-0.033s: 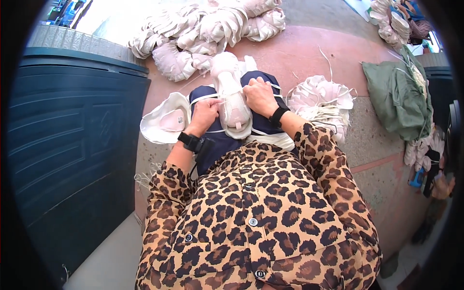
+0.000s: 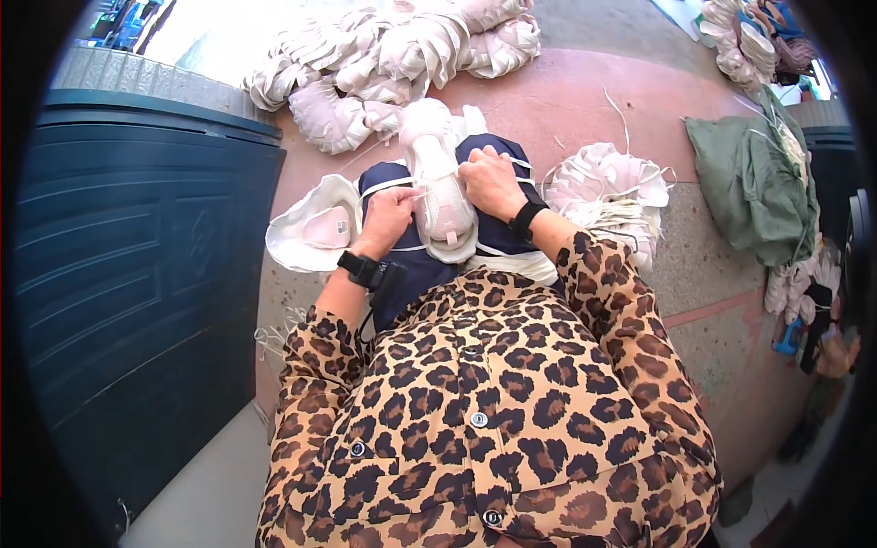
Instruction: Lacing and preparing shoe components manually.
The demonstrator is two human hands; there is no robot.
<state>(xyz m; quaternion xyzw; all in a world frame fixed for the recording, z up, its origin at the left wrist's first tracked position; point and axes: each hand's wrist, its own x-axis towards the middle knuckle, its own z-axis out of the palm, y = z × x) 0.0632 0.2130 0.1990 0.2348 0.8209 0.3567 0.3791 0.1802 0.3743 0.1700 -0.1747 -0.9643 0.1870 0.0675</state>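
Note:
A white and pale pink shoe upper (image 2: pixel 445 208) lies lengthwise between my thighs, its rounded heel-like end toward me. At its left edge my left hand (image 2: pixel 388 219) is closed in a pinch on a thin white lace (image 2: pixel 417 195). Across from it, my right hand (image 2: pixel 493 184) is closed with curled fingers against the upper's right side; what its fingertips grip is hidden. White cords cross the dark blue cloth (image 2: pixel 384 173) over my legs. Beside my left leg rests another white upper (image 2: pixel 317 226) with a pink lining.
A big heap of similar uppers (image 2: pixel 402 55) lies ahead on the floor. On my right sit a smaller bundle of uppers (image 2: pixel 612 178) with white laces and a green cloth sack (image 2: pixel 754 187). A dark blue panelled door (image 2: pixel 137 256) stands close on the left.

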